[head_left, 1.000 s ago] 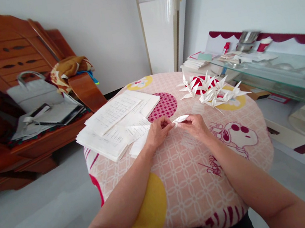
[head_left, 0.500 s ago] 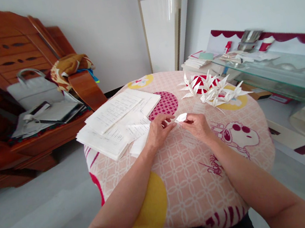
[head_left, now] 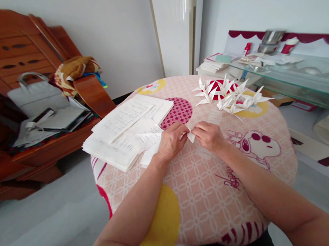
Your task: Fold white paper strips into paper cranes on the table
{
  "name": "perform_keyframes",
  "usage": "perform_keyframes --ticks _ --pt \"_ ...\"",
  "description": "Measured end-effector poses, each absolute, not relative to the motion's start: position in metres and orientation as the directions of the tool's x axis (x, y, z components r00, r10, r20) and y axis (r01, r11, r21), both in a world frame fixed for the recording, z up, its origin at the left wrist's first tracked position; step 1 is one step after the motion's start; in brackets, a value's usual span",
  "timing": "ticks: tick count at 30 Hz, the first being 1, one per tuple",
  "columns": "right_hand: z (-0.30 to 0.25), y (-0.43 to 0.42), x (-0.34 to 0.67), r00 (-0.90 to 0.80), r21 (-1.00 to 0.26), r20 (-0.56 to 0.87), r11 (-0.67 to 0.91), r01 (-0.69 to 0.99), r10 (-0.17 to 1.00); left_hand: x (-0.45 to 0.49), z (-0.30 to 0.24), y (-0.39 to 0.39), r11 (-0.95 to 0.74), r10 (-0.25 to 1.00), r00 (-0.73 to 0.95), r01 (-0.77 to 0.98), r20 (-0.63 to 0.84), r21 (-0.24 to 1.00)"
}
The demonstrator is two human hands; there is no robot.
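My left hand [head_left: 172,141] and my right hand [head_left: 209,134] meet over the middle of the round table [head_left: 195,201], fingers pinched together on a small folded white paper piece [head_left: 190,136]. Only a small corner of the paper shows between the fingertips; the rest is hidden by my fingers. A stack of printed paper sheets [head_left: 125,131] lies just left of my left hand. A cluster of several finished white paper cranes [head_left: 231,98] sits on the far right of the table.
The table wears a pink cartoon-print cloth. A wooden bench [head_left: 11,122] with a grey bag [head_left: 37,95] and papers stands at left. A glass shelf [head_left: 297,77] with cups and clutter runs along the right. A white standing air conditioner [head_left: 175,23] is behind.
The paper piece, earlier sticking out long and flat between my hands, is now folded smaller and mostly covered. Both hands have drawn closer together.
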State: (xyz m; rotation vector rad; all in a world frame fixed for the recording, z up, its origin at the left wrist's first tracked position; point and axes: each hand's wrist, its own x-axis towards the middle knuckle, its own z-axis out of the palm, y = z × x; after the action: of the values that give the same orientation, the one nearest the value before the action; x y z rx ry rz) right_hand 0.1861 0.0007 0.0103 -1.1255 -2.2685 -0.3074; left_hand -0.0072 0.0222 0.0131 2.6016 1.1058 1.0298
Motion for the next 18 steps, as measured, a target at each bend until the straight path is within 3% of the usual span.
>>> perform_keyframes --ticks 3,9,18 --pt "0.014 -0.003 0.184 -0.530 -0.011 0.466 0.604 0.797 0.709 -0.006 0.009 0.020 -0.718 0.681 0.562 0.639 0.470 0.277" --pt "0.019 -0.009 0.187 -0.554 -0.104 0.145 0.570 0.815 0.820 -0.001 0.008 0.012 -0.740 0.671 0.688 0.644 0.277 0.193" --pt "0.019 -0.004 0.194 -0.553 -0.255 0.102 0.560 0.789 0.827 -0.005 0.013 0.011 -0.728 0.684 0.698 0.639 0.210 0.249"
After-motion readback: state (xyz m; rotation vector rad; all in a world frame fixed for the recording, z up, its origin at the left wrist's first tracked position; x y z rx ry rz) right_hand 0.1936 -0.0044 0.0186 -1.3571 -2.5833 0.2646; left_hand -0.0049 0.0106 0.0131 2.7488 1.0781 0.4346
